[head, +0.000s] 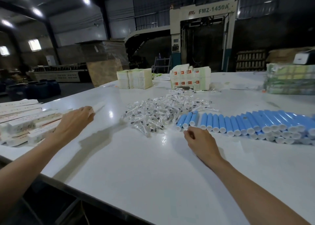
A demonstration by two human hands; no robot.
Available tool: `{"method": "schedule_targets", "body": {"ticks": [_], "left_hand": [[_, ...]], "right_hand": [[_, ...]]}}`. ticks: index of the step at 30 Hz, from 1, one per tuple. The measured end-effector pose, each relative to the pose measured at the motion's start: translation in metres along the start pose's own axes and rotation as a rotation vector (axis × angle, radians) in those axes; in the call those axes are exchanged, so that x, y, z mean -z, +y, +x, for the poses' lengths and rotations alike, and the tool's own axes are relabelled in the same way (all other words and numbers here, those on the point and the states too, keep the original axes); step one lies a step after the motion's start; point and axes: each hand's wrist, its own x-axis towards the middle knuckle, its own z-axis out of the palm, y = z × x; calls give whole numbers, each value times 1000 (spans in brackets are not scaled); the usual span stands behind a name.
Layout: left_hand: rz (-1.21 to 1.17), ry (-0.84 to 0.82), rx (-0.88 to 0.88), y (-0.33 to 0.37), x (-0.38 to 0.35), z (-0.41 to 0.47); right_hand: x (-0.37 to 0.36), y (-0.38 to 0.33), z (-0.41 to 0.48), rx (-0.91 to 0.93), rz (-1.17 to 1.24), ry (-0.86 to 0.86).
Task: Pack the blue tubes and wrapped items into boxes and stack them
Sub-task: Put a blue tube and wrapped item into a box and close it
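Blue tubes [238, 124] with white caps lie in a long row on the white table [136, 165], piled deeper at the right. A heap of clear wrapped items [158, 112] sits in the middle. Filled white boxes [25, 120] are stacked at the left. My left hand [75, 120] hovers over that stack and grips a blurred, long white box [98, 107] pointing toward the heap. My right hand [199, 141] rests on the table just in front of the nearest tubes, fingers curled, holding nothing that I can see.
Bundles of flat white cartons [134, 79] and printed cartons [190, 78] stand at the far side. A wrapped green bundle [289, 79] sits at the far right. The table's metal front edge [68, 189] runs diagonally at lower left. A large machine stands behind.
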Motion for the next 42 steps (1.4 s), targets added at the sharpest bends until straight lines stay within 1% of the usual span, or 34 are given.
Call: {"method": "schedule_targets", "body": {"ticks": [3,6,8,10,13,15,19,21,23,24,27,30,34,38,42], "left_hand": [[-306,-54,49,56,15,11],[-644,-96,17,112,22,8],[-930,-204,-1,147,25,1],[-1165,-304,6,182,24,-7],[-1524,-484,78,231,17,-15],[-1675,-559,111,262,8,-15],[-1745,-533,210,307,-17,-26],[-1838,-581,223,317,-30,-35],[-1901,-650,188,319,-38,-41],[-1911,-669,170,317,-40,-41],[-1954,-682,156,314,-42,-42],[-1994,-670,157,312,-42,-38],[-2014,-650,159,312,-38,-38],[-2038,-628,143,310,-35,-38],[-1991,-676,161,310,-31,-38]], "right_hand": [[-1,0,0,-10,9,-2],[-1,2,0,-19,17,2],[-1,3,0,-31,35,14],[-1,4,0,-51,62,12],[0,6,2,-82,77,17],[2,6,4,-104,65,51],[8,12,7,-160,3,102],[16,18,10,-174,-14,160],[29,28,15,-167,-115,222],[35,34,18,-162,-210,211],[43,51,21,-210,-499,64],[40,62,13,-194,-644,-23],[45,61,11,-212,-694,-13],[55,56,2,-217,-779,62],[64,52,-2,-247,-888,44]]}}
